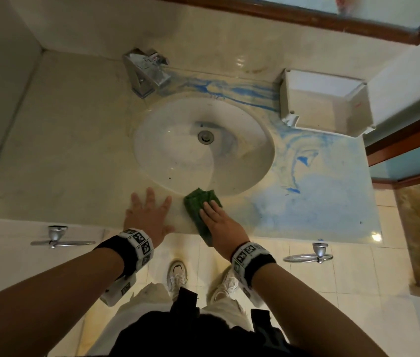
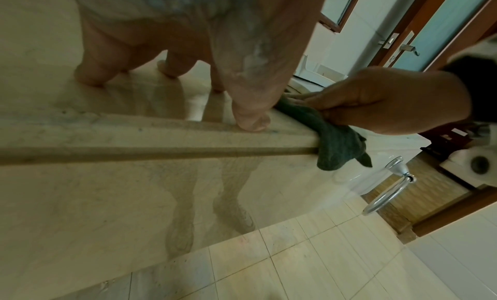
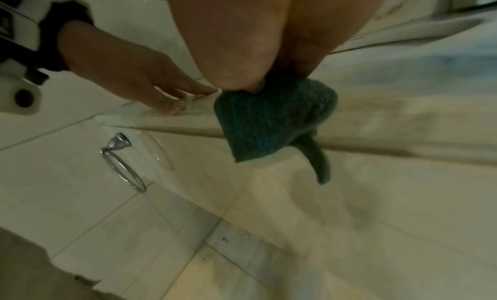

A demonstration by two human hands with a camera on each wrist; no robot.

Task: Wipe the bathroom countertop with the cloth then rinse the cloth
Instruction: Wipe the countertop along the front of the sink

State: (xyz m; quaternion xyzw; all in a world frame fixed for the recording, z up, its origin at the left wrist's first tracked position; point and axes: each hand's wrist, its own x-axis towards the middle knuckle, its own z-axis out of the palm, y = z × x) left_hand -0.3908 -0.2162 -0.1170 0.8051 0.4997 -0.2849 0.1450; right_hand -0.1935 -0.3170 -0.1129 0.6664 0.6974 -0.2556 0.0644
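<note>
Pressed flat under the straight fingers of the right hand (image 1: 220, 222), the green cloth (image 1: 200, 210) lies on the front strip of the countertop (image 1: 57, 155), just below the rim of the sink (image 1: 203, 145). Starting at the left, a towel bar (image 1: 61, 239) hangs on the tiled front below the counter edge. Next comes the left hand (image 1: 148, 215), fingers spread wide and palm down on the counter, holding nothing, just beside the cloth. The cloth is folded into a long strip; its long axis runs from the sink rim back toward the person, and its near end droops over the counter edge. A chrome tap (image 1: 147, 70) stands behind the sink. To the right, blue smears (image 1: 304, 161) cover the counter, a white tray (image 1: 324, 101) sits at the back, and a towel ring (image 1: 309, 255) hangs below.
</note>
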